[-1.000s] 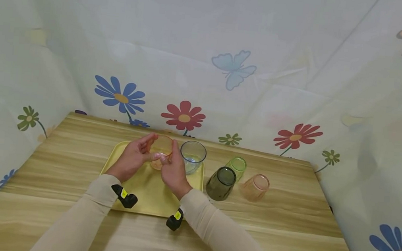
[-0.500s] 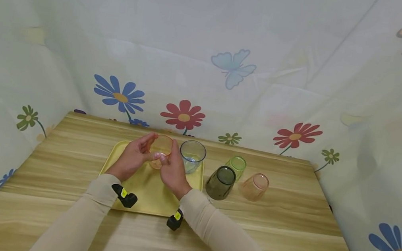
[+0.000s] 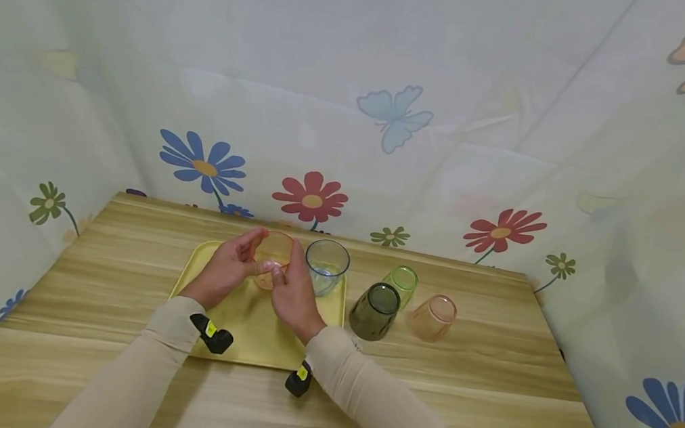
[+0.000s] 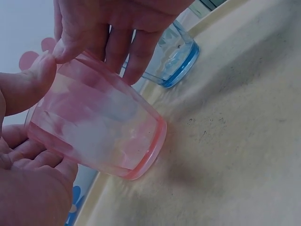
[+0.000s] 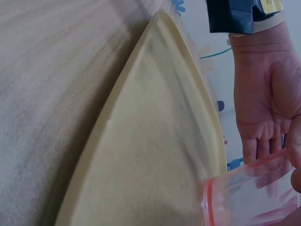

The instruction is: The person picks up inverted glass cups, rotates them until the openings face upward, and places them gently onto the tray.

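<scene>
Pink tumbler [image 4: 101, 125]: one, mouth up, long axis roughly upright, between left hand [image 3: 224, 268] and right hand [image 3: 297, 295], equally near; fingers and thumbs pinching its sides. Yellow tray [image 3: 253, 332]: beneath fingers. Blue-rimmed tumbler [image 3: 327, 270]: just right of right fingers.

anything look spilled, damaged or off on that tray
No spill or breakage shows. The yellow tray has dark specks near the held pink glass, odd against its plain surface; dirt or wear, I can't tell.
</scene>
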The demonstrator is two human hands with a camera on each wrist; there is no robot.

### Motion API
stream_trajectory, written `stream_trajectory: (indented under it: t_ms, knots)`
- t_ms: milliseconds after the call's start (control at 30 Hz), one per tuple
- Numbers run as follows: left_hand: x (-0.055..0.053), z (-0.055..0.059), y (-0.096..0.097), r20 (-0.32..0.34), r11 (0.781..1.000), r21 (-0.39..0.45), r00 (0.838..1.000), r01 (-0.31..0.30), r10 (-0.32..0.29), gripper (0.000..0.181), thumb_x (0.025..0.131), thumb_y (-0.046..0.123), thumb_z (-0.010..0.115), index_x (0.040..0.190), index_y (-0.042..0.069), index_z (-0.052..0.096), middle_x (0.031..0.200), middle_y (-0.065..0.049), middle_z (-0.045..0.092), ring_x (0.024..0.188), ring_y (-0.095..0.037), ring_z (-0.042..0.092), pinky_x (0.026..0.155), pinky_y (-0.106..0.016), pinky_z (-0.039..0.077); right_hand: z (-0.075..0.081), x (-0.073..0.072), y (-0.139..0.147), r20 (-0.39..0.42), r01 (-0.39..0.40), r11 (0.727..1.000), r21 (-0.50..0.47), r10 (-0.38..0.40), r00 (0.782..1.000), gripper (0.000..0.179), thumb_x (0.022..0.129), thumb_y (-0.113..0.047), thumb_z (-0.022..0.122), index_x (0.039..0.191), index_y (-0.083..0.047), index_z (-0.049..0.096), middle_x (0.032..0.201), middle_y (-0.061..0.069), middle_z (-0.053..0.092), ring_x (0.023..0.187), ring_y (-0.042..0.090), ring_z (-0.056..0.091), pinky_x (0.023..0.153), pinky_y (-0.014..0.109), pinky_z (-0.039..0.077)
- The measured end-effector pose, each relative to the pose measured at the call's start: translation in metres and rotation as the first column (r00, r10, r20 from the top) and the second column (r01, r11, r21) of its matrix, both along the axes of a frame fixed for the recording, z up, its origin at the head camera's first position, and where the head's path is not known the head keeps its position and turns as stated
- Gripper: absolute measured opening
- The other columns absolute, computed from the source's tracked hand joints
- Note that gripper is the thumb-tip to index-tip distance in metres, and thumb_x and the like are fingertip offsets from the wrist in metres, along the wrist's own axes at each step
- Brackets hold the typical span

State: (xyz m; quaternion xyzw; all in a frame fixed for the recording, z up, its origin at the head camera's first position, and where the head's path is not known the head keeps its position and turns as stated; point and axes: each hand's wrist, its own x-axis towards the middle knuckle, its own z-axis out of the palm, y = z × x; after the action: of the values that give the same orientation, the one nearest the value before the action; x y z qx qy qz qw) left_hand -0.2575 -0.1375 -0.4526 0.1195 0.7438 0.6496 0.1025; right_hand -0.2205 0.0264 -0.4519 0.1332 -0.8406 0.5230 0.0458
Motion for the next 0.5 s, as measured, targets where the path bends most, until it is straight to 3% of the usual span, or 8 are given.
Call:
stream_trajectory:
  t_ms: [267,500]
  knots:
    - [0.001,0.003,0.002,-0.008,0.999,-0.034,1.0,0.007,-0.008,0.083,0.1,0.011,0.069,0.166,0.001,0.019,0.175,-0.015,0.018,0.164,-0.035,0.012,0.131,-0.054,0.017,0.003,0.007,0.002,0.036,0.031,0.996,0.084,-0.034,0.999,0.064,0.112,-0.02,0.045,0.166,-0.004,0.014,0.17,0.018,0.031,0.155,0.034,0.036,0.125,0.053,0.036]
    - [0.002,0.003,0.001,-0.017,0.996,-0.085,1.0,-0.011,0.01,0.082,0.1,0.013,0.069,0.166,0.004,0.021,0.175,-0.014,0.018,0.163,-0.039,0.014,0.131,-0.057,0.019,0.006,0.018,0.005,0.039,0.005,0.992,0.129,-0.01,0.999,0.068,0.112,-0.02,0.044,0.167,-0.003,0.009,0.174,0.018,0.021,0.157,0.034,0.032,0.126,0.052,0.034]
